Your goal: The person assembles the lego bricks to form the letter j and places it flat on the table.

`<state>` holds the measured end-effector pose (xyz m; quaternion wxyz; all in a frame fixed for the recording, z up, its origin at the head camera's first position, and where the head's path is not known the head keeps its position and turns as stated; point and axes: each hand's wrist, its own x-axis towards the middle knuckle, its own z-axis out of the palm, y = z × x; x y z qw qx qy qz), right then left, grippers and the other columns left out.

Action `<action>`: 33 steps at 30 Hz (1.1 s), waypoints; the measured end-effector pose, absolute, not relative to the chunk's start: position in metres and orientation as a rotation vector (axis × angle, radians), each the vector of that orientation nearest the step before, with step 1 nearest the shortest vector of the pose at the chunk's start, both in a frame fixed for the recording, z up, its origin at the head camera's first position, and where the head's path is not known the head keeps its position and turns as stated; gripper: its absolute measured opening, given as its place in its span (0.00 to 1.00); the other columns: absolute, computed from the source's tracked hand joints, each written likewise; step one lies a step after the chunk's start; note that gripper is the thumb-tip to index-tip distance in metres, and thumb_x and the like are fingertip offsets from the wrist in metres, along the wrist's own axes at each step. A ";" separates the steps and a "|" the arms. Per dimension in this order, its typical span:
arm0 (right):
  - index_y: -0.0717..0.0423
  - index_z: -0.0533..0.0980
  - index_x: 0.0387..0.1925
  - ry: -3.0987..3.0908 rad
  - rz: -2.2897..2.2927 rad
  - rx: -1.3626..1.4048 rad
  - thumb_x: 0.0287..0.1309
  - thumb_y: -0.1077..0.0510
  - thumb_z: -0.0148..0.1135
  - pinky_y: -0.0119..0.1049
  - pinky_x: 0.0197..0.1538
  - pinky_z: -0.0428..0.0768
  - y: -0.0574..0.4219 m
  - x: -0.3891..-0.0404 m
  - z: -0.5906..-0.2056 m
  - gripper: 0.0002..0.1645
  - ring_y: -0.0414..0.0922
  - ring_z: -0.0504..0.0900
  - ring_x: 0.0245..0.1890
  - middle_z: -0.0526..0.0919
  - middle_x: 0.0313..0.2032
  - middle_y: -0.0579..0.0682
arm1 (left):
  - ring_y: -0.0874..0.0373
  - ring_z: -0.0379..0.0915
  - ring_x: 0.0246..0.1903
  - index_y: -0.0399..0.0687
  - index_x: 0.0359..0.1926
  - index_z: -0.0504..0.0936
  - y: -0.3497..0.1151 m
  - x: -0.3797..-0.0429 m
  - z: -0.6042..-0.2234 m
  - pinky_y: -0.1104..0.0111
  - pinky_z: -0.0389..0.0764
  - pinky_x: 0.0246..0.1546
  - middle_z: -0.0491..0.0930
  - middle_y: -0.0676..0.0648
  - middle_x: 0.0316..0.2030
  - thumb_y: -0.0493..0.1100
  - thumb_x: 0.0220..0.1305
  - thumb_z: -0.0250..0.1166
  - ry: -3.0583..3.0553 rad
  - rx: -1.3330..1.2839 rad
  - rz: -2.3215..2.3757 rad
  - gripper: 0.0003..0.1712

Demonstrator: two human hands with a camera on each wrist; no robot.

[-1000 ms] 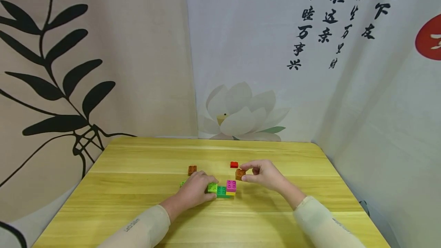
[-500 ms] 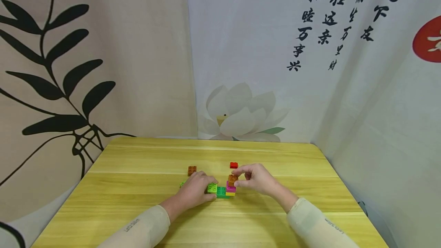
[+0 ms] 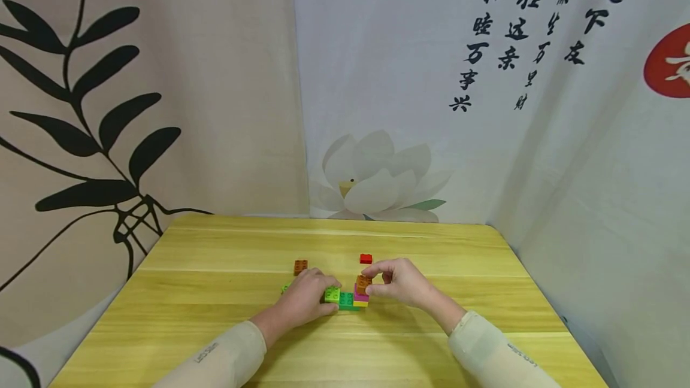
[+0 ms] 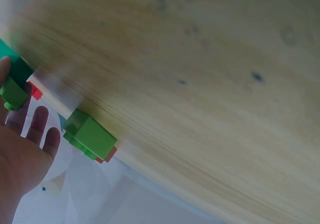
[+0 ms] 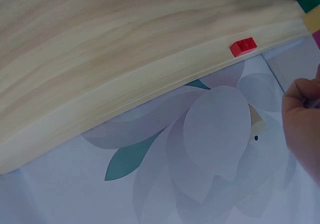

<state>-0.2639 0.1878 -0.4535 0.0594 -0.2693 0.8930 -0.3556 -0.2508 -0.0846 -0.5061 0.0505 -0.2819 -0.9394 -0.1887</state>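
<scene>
My left hand (image 3: 304, 297) grips a lime green building brick (image 3: 332, 295) between thumb and fingers. That brick sits at the left end of a low build with a dark green base (image 3: 347, 300). On the build's right end, a magenta brick (image 3: 362, 296) tops a yellow brick (image 3: 360, 303). My right hand (image 3: 403, 283) pinches an orange-brown brick (image 3: 363, 284) right at the top of the magenta one; whether it is seated on the studs cannot be told. In the right wrist view the fingertips and held brick are out of frame.
A red brick (image 3: 366, 258) lies just behind the build. Farther left is a second brown brick (image 3: 300, 267). Another lime green brick (image 4: 90, 135), mostly hidden in the head view, lies beyond my left hand. A printed cloth backdrop (image 3: 377, 76) hangs behind the wooden table (image 3: 226, 244).
My right hand has carried the orange-brown brick left and down, from beside the build to the top of the magenta brick. The left hand has stayed in place.
</scene>
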 end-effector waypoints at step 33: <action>0.57 0.84 0.61 2.672 -1.106 -0.795 0.69 0.49 0.73 0.28 0.28 0.75 0.187 -0.262 -0.454 0.25 0.37 0.76 0.32 0.90 0.53 0.53 | 0.56 0.80 0.48 0.53 0.55 0.89 -0.084 -0.251 -0.506 0.53 0.81 0.57 0.91 0.54 0.47 0.54 0.59 0.82 -2.859 -0.849 -0.580 0.24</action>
